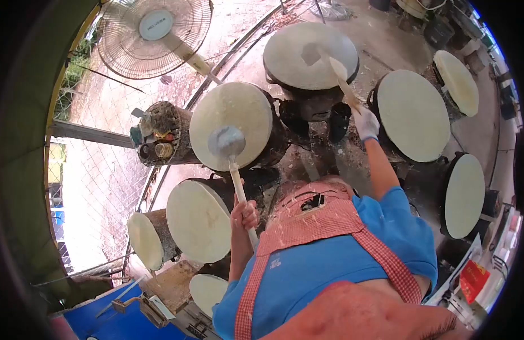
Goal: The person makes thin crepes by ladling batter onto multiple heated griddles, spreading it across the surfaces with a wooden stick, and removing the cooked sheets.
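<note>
With each hand clenched on a tool, left hand (246, 214) gripping the ladle (228, 143) and gloved right hand (365, 123) the spatula (340, 73), batter risked dripping off the griddle (231, 126).

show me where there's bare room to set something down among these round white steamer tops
Bare concrete floor lies past the far round white top, and pale ground left of the log stump. Between the tops it is crowded; both hands hold tools.
</note>
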